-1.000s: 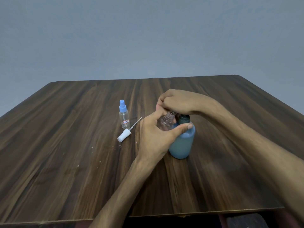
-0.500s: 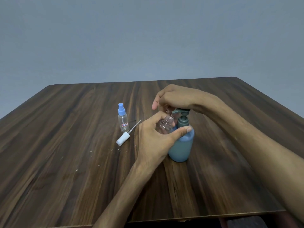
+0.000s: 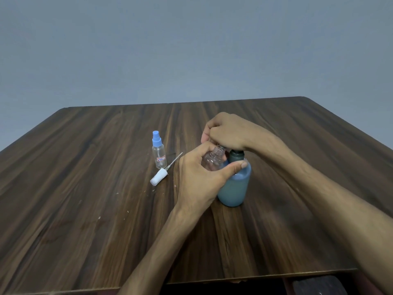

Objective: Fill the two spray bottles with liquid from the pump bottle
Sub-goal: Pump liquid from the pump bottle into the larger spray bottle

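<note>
1. The left hand [image 3: 197, 177] is closed around an uncapped clear spray bottle [image 3: 213, 160], holding it tilted against the pump bottle [image 3: 235, 186] so that its open neck sits beneath the spout.
2. The right hand [image 3: 225, 133] is curled down over the pump head, which it hides; judged to be pressing a dose into the neck.
3. The pump bottle stands upright on the table [image 3: 85, 188], right of centre. The left thumb [image 3: 238, 167] lies across its shoulder, probably to steady both bottles.
4. The removed white sprayer [image 3: 159, 178] lies at 9 o'clock from the hands, clear of the work.
5. The second spray bottle [image 3: 158, 153], blue cap on, stands at 10 o'clock and appears unfilled.
</note>
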Tool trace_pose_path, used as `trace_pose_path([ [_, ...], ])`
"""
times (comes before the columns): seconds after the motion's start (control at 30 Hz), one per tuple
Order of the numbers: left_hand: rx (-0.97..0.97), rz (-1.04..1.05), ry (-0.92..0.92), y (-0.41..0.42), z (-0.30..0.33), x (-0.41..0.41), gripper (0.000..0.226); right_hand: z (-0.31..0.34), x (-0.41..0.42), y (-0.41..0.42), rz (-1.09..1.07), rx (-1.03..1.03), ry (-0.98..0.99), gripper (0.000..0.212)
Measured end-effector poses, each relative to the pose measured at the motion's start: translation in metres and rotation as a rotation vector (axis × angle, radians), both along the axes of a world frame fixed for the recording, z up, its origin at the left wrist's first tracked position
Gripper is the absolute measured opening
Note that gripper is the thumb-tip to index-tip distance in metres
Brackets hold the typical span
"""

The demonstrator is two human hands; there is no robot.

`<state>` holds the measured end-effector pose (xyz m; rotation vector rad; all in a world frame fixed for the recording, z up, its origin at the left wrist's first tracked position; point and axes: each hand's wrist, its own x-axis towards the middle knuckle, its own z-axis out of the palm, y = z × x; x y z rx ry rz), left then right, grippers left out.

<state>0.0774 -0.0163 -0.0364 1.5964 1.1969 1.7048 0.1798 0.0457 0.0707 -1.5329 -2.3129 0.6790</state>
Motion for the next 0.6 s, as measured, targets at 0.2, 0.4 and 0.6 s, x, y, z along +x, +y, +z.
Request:
trace_pose_path([
  [0.2, 0.0, 0.009, 0.015, 0.0006, -0.002, -0.0013, 0.038, 0.0044, -0.0009, -0.0001, 0.024, 0.024, 0.039, 0.034],
  [0.4, -0.002, 0.003, 0.001, -0.0002, -0.0019, -0.0008, 0.038, 0.0044, 0.0004, -0.001, 0.02, 0.013, 0.026, 0.033],
  [0.6, -0.011, 0.007, 0.016, 0.0005, -0.0007, -0.0004, 0.036, 0.0001, 0.001, -0.0013, 0.002, -0.018, 0.017, 0.036],
])
